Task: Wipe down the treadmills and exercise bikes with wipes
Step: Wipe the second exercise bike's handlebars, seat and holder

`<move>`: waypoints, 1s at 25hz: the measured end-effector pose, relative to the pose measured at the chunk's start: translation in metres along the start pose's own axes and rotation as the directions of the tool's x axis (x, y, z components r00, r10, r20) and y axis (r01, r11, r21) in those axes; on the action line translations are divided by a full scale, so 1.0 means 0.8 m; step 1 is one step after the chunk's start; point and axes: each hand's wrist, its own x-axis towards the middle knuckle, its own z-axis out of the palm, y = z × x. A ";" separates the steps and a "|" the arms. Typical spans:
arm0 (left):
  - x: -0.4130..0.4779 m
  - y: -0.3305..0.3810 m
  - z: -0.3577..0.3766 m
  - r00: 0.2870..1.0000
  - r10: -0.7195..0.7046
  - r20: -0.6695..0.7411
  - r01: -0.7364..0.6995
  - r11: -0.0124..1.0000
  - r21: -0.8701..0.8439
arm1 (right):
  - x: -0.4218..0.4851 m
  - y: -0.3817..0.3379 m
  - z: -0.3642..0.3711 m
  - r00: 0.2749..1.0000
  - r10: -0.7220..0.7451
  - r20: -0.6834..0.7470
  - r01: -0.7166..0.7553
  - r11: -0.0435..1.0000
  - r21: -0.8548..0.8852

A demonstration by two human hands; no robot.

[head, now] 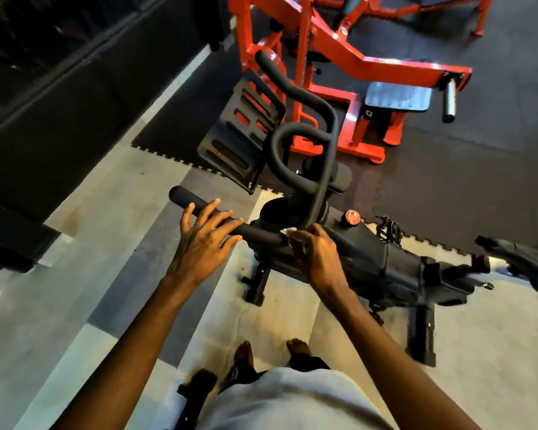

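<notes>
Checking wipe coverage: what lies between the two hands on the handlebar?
In the head view, only a bare stretch of black handlebar lies between the left hand and the right hand, which pinches a white wipe.

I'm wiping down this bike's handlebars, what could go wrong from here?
The wipe is just a small bunch pinched in your right hand, so the curved loops could get skipped. Your bare left hand rests on the handlebar end, which may re-soil that grip if already wiped.

Dim, warm light; warped, blurred edges
</notes>
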 end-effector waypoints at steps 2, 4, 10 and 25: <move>0.002 -0.020 -0.006 0.999 0.034 -0.016 -0.034 0.999 0.001 | -0.006 -0.002 0.005 0.988 0.118 -0.102 -0.113 0.992 0.055; 0.006 -0.036 -0.014 0.998 0.051 -0.031 -0.051 0.999 0.008 | -0.007 -0.023 0.022 0.976 0.165 -0.138 -0.158 0.985 0.062; 0.013 -0.072 -0.022 0.990 0.139 -0.023 -0.139 0.990 -0.002 | -0.007 -0.043 0.037 0.974 0.174 -0.143 -0.170 0.985 0.036; 0.018 -0.090 -0.033 0.979 0.198 -0.043 -0.198 0.980 -0.010 | -0.011 -0.043 0.047 0.926 0.275 -0.259 -0.225 0.952 0.206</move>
